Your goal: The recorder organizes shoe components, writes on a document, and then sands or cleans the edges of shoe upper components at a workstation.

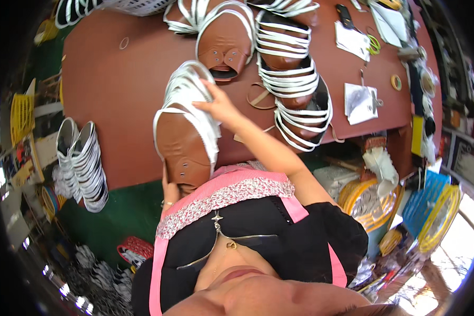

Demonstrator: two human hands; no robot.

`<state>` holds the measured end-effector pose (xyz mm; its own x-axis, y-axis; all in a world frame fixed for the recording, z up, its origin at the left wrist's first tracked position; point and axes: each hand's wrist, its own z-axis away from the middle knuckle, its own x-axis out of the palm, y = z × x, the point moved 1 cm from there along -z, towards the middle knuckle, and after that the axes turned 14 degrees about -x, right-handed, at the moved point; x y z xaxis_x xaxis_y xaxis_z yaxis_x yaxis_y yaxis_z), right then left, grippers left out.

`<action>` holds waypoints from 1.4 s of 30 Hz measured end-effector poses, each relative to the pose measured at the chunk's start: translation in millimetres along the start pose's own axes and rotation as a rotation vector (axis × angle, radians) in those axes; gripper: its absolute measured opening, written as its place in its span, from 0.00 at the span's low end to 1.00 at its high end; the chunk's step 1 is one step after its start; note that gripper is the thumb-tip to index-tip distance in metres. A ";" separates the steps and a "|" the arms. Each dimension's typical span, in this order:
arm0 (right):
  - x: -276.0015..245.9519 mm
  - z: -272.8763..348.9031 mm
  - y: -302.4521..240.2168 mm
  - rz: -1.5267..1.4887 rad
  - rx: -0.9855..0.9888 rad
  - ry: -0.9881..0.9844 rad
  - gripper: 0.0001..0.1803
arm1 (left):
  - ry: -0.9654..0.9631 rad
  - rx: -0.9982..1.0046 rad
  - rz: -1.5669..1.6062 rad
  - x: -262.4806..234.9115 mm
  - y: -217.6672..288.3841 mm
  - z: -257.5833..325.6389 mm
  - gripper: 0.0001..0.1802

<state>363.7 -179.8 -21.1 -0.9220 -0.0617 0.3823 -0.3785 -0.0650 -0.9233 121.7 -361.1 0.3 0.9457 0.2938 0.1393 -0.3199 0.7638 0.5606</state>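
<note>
A stack of brown shoe uppers [181, 139] with white edging stands at the table's near edge, in front of my body. My left hand [169, 190], a ring on one finger, grips the near end of this stack from the left; part of the hand is hidden behind it. My right hand [219, 107] reaches across to the far end and holds the white edges from the right, thumb and fingers against them. Just beyond lies another pile of brown uppers [224, 42] with metal eyelets.
The reddish-brown table [110, 105] carries more stacked uppers [303, 116] to the right. Farther right are a clipboard with paper [361, 102], a tape roll [396, 82] and green-handled scissors [373, 45]. White-edged bundles [87, 166] stand beyond the table's left edge.
</note>
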 end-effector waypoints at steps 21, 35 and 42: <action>-219.7 67.9 -76.2 1.197 0.388 0.711 0.54 | 0.102 0.794 -0.564 55.6 11.3 -4.5 0.40; -135.4 57.9 -78.2 1.166 -0.085 0.166 0.49 | 0.552 0.583 -1.911 87.1 12.6 -22.7 0.34; -247.0 49.4 -54.2 0.307 -0.141 0.824 0.10 | 0.349 0.124 -2.123 111.2 41.4 -34.8 0.39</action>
<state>616.0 -210.2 -63.7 -0.7300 0.6832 0.0200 -0.0615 -0.0366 -0.9974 211.6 -276.8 10.7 -0.2717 -0.6488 -0.7109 0.9425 -0.0297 -0.3330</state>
